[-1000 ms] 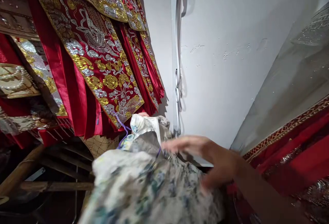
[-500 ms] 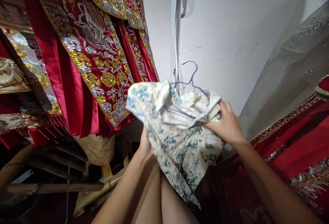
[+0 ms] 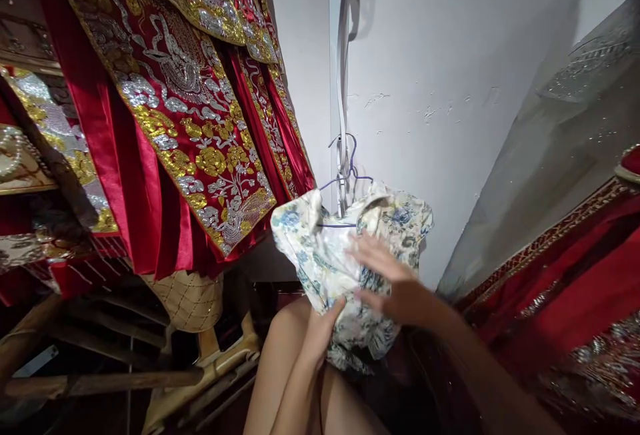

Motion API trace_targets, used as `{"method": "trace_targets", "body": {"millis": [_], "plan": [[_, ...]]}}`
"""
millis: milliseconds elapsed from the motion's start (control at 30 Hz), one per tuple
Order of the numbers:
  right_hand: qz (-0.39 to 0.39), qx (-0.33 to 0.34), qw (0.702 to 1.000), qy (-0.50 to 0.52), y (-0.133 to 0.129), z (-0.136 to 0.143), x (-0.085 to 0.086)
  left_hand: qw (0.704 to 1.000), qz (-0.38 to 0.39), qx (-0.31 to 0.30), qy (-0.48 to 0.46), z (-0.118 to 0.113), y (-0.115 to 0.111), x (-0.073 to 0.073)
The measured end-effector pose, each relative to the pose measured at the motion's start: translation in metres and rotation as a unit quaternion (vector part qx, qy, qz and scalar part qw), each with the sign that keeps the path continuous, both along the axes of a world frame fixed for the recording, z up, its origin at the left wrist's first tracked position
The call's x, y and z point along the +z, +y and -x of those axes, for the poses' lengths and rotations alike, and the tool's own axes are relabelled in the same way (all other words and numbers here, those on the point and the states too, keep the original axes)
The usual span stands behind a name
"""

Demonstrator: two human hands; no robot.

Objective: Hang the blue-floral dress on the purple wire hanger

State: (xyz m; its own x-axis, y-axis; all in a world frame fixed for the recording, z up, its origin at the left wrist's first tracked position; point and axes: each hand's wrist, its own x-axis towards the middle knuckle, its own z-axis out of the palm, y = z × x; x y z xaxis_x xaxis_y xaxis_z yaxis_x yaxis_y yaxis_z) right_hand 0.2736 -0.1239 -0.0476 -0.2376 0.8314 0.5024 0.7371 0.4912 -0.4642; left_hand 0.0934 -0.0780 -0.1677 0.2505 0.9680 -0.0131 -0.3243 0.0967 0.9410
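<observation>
A white garment with blue and green flowers sits on a purple hanger in front of the wall, its shoulders spread over the hanger arms. My left hand grips the garment low at its front, thumb on top and the other fingers hidden behind the cloth. Over the front of the garment, my right hand is spread with fingers apart, slightly blurred, at or just above the fabric; whether it touches cannot be made out.
Red embroidered garments hang at the left. Below them are a bamboo frame and a quilted beige item. A white strap hangs along the wall. Red fabric is at the right.
The garment has turned upright and its hanger has moved left and down. My right hand has let go of the right shoulder and moved left over the front. My left hand has shifted right.
</observation>
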Motion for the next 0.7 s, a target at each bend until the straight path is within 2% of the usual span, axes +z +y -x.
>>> {"method": "trace_targets", "body": {"millis": [33, 67, 100, 133, 200, 267, 333, 400, 533, 633, 700], "plan": [[0.013, 0.065, 0.998, 0.023, -0.009, 0.014, -0.019, 1.0, -0.004, -0.005, 0.001, 0.0, -0.005, -0.005], [0.023, 0.098, 0.993, 0.061, -0.017, 0.028, -0.038, 1.0, -0.009, -0.006, 0.001, 0.001, -0.01, -0.009], [0.014, 0.086, 0.988, 0.125, -0.023, 0.04, -0.058, 1.0, -0.012, -0.004, -0.001, 0.002, -0.015, -0.011], [-0.003, 0.043, 0.978, 0.204, -0.028, 0.051, -0.077, 1.0, -0.009, -0.003, -0.004, 0.003, -0.019, -0.013], [-0.008, -0.091, 0.931, 0.353, -0.035, 0.066, -0.106, 1.0, 0.01, -0.002, -0.012, 0.008, -0.028, -0.011], [0.032, -0.152, 0.886, 0.437, -0.037, 0.07, -0.12, 0.999, 0.027, 0.001, -0.019, 0.013, -0.034, -0.008], [0.081, -0.131, 0.875, 0.46, -0.033, 0.067, -0.12, 0.999, 0.035, -0.011, -0.021, 0.018, -0.038, -0.004], [0.108, -0.093, 0.885, 0.444, -0.027, 0.061, -0.111, 0.999, 0.033, -0.031, -0.016, 0.021, -0.039, -0.001], [0.149, -0.075, 0.902, 0.398, -0.02, 0.055, -0.097, 1.0, 0.01, -0.025, 0.005, 0.023, -0.04, 0.005], [0.149, -0.075, 0.878, 0.448, -0.022, 0.059, -0.1, 1.0, 0.002, -0.008, 0.024, 0.022, -0.039, 0.004], [0.144, -0.068, 0.859, 0.486, -0.027, 0.062, -0.104, 0.997, -0.017, 0.063, 0.042, 0.02, -0.039, -0.002]]}}
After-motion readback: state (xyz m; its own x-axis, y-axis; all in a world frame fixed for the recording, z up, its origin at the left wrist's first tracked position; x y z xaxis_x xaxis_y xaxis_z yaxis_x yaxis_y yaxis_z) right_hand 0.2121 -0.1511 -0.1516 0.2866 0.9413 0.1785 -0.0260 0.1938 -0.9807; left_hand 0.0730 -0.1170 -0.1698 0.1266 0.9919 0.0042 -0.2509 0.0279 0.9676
